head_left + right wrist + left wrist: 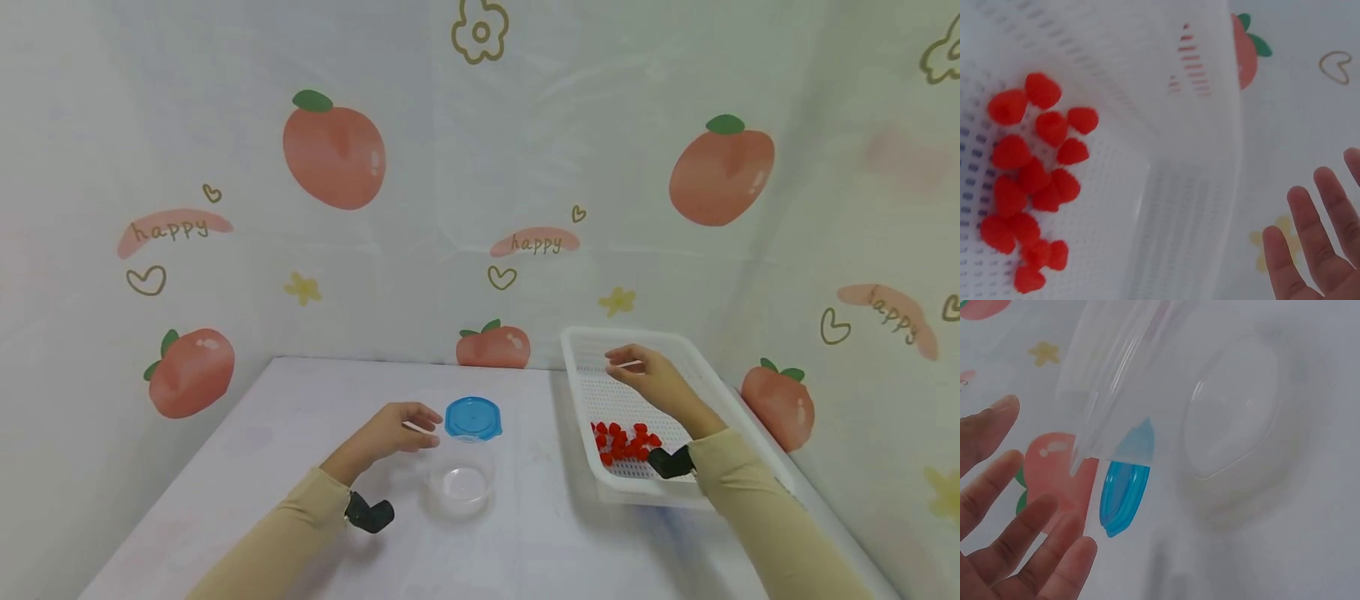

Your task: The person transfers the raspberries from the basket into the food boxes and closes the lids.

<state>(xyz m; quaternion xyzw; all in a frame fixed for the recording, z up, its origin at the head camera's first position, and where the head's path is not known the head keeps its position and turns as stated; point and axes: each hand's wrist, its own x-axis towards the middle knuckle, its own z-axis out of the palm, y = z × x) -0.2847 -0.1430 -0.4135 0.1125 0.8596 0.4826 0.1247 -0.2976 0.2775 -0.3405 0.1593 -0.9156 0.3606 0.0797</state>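
Note:
A clear round plastic tub (461, 487) stands on the white table, its see-through wall and base (1232, 419) filling much of the left wrist view. Just behind it lies a blue lid (473, 418). My left hand (393, 435) hovers at the tub's upper left, fingers (1035, 537) loosely spread and holding nothing. Over the white perforated basket (678, 493) is my right hand (654, 385), also holding nothing, its fingers (1313, 231) relaxed. Several red raspberries (626, 443) lie at the basket's near left; the right wrist view shows these raspberries (1035, 175) scattered on the basket floor.
The basket's raised walls (1229, 125) stand at the right side of the table (337, 542). A white backdrop (420, 167) printed with peaches and hearts hangs behind the table and continues along both sides.

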